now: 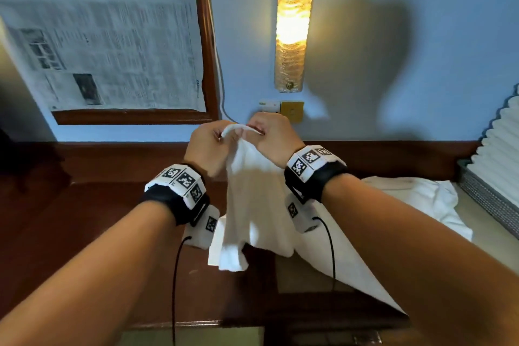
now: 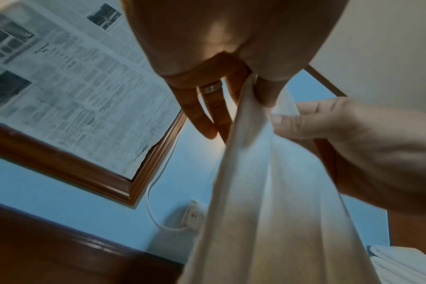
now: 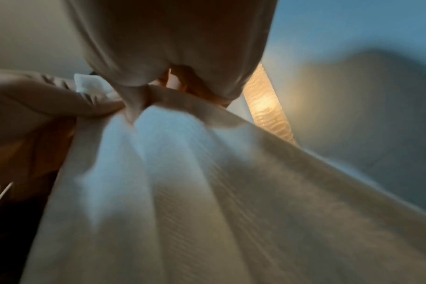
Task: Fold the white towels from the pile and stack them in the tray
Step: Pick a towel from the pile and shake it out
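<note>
both hands are raised close together above a dark wooden table (image 1: 112, 233), the left hand (image 1: 206, 149) and the right hand (image 1: 273, 139) each pinching the top edge of a white towel (image 1: 252, 205) that hangs down in loose folds between the wrists. more white towels (image 1: 415, 196) lie heaped on the table to the right, near a grey tray (image 1: 488, 196) at the right edge. on the far blue wall a lit lamp (image 1: 293, 22) glows beside a wood-framed pane covered with newspaper (image 1: 106, 31).

Between our hands we see a white towel (image 1: 254, 199) of soft, matt woven cloth; below them, a glossy dark wooden table (image 1: 84, 233).
</note>
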Available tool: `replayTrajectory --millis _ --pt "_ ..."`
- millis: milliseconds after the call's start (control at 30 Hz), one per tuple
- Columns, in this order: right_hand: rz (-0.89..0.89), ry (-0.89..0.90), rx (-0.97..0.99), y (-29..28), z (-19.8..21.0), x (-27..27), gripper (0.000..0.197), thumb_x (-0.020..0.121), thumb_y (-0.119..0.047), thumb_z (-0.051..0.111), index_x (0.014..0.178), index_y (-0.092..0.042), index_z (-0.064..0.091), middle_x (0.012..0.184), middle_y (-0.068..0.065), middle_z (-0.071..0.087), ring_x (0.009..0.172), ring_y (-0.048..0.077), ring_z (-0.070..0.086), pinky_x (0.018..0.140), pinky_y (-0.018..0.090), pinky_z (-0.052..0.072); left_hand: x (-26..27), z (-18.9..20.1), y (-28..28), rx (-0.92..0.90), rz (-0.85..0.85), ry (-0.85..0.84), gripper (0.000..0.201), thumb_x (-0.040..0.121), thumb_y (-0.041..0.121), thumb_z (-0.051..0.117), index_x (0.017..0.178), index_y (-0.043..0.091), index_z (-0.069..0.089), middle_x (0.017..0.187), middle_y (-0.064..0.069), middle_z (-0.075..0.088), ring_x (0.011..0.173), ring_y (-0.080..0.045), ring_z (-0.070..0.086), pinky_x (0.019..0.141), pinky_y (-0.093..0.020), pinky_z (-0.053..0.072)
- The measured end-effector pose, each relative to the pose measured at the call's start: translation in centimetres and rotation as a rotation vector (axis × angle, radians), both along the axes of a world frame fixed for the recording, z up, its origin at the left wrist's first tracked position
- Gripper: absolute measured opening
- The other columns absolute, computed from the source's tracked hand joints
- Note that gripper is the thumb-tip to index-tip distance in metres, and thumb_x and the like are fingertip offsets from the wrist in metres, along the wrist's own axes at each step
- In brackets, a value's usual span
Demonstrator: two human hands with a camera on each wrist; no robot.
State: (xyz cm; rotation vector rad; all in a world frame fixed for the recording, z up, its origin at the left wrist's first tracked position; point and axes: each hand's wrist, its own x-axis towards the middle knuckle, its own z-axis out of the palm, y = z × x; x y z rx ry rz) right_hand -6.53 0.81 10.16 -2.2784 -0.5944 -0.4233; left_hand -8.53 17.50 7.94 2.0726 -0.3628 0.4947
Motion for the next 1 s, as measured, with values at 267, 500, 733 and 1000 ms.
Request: replayTrajectory --millis 267,500,733,1000 --pt "-0.179 0.145 -0.381 -8.8 -7.8 3.9 0.023 0.096 -0.023 0.059 0.077 -0.011 0.066 0.075 0.004 0.063 0.075 0.023 0.056 0.065 0.030 0.031 2.2 3.7 5.4 0.073 0.206 -0.018 0.036 0.100 0.024 0.060 0.069 0.007 0.066 0.049 0.012 0.053 0.048 -0.001 0.043 0.043 -0.013 0.029" --pt "-0.460 0.096 -0.063 -14.0 -5.7 5.5 0.032 0.081 -0.021 0.049 0.100 -0.016 0.074 0.101 0.015 0.074 0.094 0.038 0.066 0.078 0.038 0.052 4.4 3.8 5.7 -0.049 0.062 0.037 0.042 0.101 0.028 0.060 0.083 -0.009 0.066 0.075 -0.012 0.059 0.072 -0.015 0.051 0.067 -0.032 0.038" --pt "-0.200 -0.280 0.062 -3.1 2.5 4.6 0.018 0.074 -0.017 0.057 0.080 -0.008 0.071 0.079 0.011 0.071 0.076 0.031 0.064 0.063 0.032 0.042 5.3 2.9 -2.6 -0.142 -0.293 0.096 0.055 0.099 0.041 0.056 0.065 0.000 0.043 0.059 -0.003 0.040 0.056 -0.014 0.040 0.056 -0.030 0.027" --pt "-0.349 -0.290 -0.235 -4.1 -3.0 0.1 0.031 0.093 -0.035 0.055 0.082 -0.008 0.065 0.071 0.010 0.065 0.064 0.033 0.060 0.060 0.025 0.029 3.5 4.4 -0.2 -0.183 -0.353 -0.015 0.041 0.107 0.031 0.046 0.068 0.024 0.058 0.059 0.019 0.055 0.059 0.001 0.048 0.061 -0.019 0.037"
